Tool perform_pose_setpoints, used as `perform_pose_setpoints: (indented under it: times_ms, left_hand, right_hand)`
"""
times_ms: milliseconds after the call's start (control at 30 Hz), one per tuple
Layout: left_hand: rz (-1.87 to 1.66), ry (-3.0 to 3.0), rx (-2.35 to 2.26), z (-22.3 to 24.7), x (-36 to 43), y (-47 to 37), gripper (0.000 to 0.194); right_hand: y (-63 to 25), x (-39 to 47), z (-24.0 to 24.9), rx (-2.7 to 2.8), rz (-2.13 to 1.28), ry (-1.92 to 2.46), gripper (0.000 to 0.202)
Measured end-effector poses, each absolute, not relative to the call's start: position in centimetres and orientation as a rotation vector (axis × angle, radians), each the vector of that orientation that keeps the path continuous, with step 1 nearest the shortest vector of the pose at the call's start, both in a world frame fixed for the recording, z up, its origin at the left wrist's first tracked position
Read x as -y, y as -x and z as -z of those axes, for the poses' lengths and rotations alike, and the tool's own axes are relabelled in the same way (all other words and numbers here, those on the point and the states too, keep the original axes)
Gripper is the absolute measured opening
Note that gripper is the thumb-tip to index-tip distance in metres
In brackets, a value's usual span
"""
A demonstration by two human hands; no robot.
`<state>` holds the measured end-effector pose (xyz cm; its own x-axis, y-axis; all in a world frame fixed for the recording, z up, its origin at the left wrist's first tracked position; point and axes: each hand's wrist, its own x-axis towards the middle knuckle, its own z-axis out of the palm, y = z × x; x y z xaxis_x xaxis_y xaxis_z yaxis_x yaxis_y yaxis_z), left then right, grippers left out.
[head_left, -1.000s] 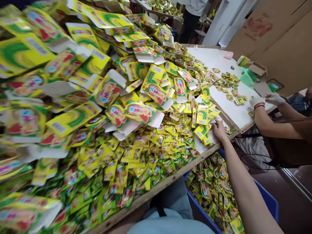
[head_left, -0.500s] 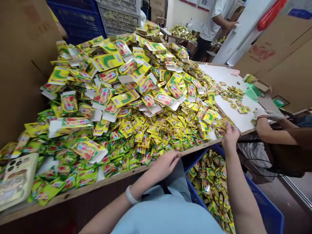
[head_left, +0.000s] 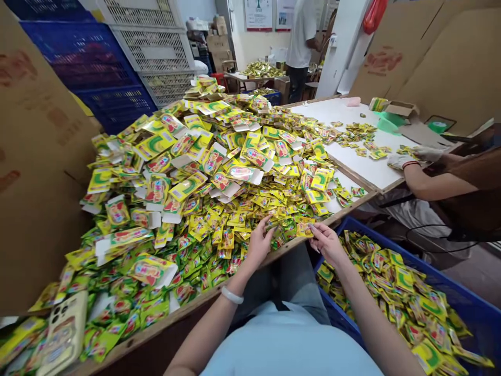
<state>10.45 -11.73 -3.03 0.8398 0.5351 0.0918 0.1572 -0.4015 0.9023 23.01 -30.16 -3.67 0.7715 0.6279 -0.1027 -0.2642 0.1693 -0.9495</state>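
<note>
A big heap of small yellow and green sachets (head_left: 195,263) and flat yellow boxes (head_left: 154,144) with white flaps covers the table in front of me. My right hand (head_left: 326,243) is closed, thumb and fingertips pinching the edge of a yellow sachet (head_left: 304,228) over the table's front rim. To its left, my left hand (head_left: 260,243) reaches over the rim at the near side of the heap. Its thumb and fingers are apart beside loose sachets, and I see nothing held in it. Part of its fingers is hidden.
A blue crate (head_left: 395,245) full of yellow packs stands below the rim at right. A phone (head_left: 64,334) lies at the table's left corner. At right, a co-worker's gloved hands (head_left: 415,156) work at a white tabletop (head_left: 376,169). Cardboard (head_left: 43,183) walls the left side.
My right hand has come left from the rim's right part to near my left hand, now with a yellow sachet at its fingertips. My left hand has moved onto the sachets. The view has turned right.
</note>
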Motion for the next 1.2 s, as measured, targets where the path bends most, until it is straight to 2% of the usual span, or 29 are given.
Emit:
perform_pose_setpoints:
  times_ms: [233,400,467,533,600,700,833,967,1067,1200]
  left_hand:
    - [-0.316,-1.689,-0.483,1.9,12.6,-10.1,0.058]
    - [-0.331,-1.746,-0.429,0.5,12.5,-8.6,0.043]
    - [-0.367,-1.788,-0.403,0.4,12.5,-8.2,0.036]
    - [-0.375,-1.842,-0.339,0.4,12.6,-8.0,0.033]
    - [-0.396,-1.93,-0.226,0.2,12.5,-7.8,0.032]
    - [-0.464,-2.134,-0.086,-1.8,10.9,-7.9,0.035]
    - [-0.518,-2.517,-0.12,-7.7,4.0,-10.6,0.045]
    - [-0.319,-2.987,-0.056,-12.7,-4.4,-15.9,0.062]
    - [-0.086,-3.123,0.037,-13.6,-7.4,-18.5,0.051]
    - [-0.314,-3.032,0.008,-13.4,-6.9,-17.5,0.044]
  right_hand:
    - [-20.3,27.2,2.4,0.538,-0.763,1.327,0.031]
    - [-20.1,26.9,1.6,0.787,-0.48,1.603,0.024]
    - [-20.2,27.0,1.8,0.74,-0.449,1.59,0.039]
    - [-20.2,26.7,2.1,0.732,-0.591,1.463,0.062]
    - [-20.1,26.0,2.4,0.765,-0.769,1.317,0.067]
    - [-20.2,25.1,2.8,0.757,-0.798,1.264,0.047]
    - [-21.4,25.4,4.1,0.823,-0.456,1.602,0.025]
    - [-23.1,26.2,6.0,1.001,-0.175,1.865,0.024]
    - [-23.9,26.4,6.5,0.986,-0.141,1.866,0.02]
    - [-24.8,26.9,5.5,0.748,-0.24,1.743,0.023]
